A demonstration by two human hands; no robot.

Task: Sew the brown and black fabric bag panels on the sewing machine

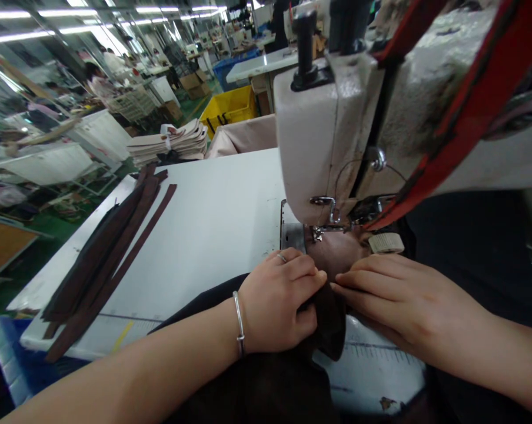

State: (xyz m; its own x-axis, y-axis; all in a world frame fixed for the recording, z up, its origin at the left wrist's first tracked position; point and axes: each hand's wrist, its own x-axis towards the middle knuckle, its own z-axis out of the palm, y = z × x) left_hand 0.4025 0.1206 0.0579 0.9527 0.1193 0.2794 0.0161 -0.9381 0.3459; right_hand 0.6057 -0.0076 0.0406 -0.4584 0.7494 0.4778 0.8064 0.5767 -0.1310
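At sewing machine (323, 135) on white table (213, 224). Gripping dark brown fabric (332, 321) with left hand (279, 300): curled fingers clenched round a fold, ring (282, 257) and bracelet (239, 324) on that side. Pressing same fabric with right hand (402, 300): flat, outstretched fingers, closed on nothing, tips almost meeting left fingertips. Fabric directly in front of presser foot (321, 232), far end tucked under it, near end draped over table edge toward the body. Long axis near-to-far, pointing into the needle area. Left on table, well apart: bundle of dark brown strips (107, 259), laid diagonally, near-left to far-right. Behind: stack of folded pieces (173, 144), yellow bin (230, 106).
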